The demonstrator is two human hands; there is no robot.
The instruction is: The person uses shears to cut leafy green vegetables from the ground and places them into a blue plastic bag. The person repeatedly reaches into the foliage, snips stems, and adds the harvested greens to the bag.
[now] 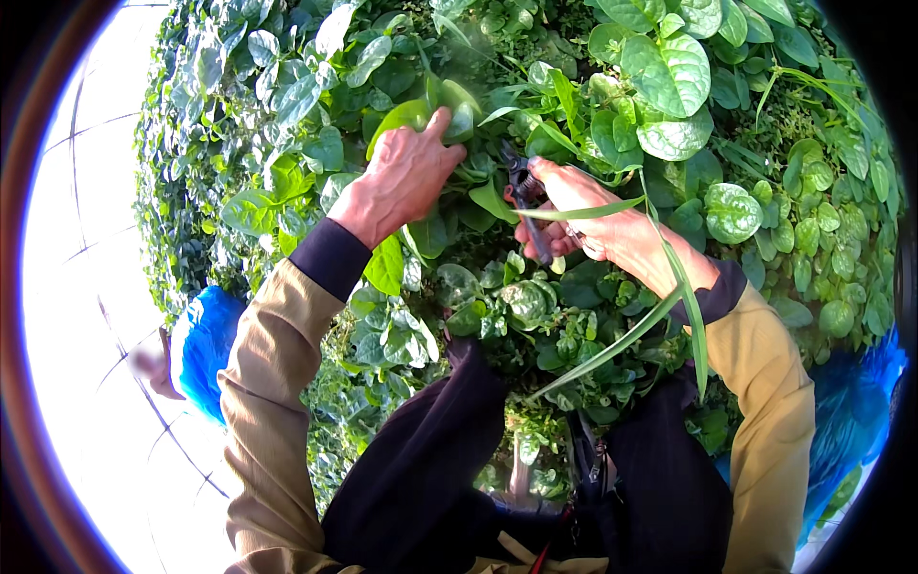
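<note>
My left hand (405, 172) reaches into a dense growth of broad-leaved green plants that look like Malabar spinach. Its fingers close around a leafy shoot (396, 120); the grip itself is partly hidden behind the hand. To the right of it, my right hand (581, 212) holds pruning shears (525, 188) with dark handles and a coil spring. Their blades point up and away among the leaves, a short gap from my left hand. Whether the blades are apart cannot be made out. A long grass blade (584, 212) crosses in front of my right hand.
More grass blades (688, 301) hang over my right wrist. Large glossy leaves (667, 75) rise beyond my right hand. Blue plastic (208, 351) lies outside my left arm, and more blue plastic (846, 423) is at the right. My dark-trousered legs (430, 445) straddle low plants.
</note>
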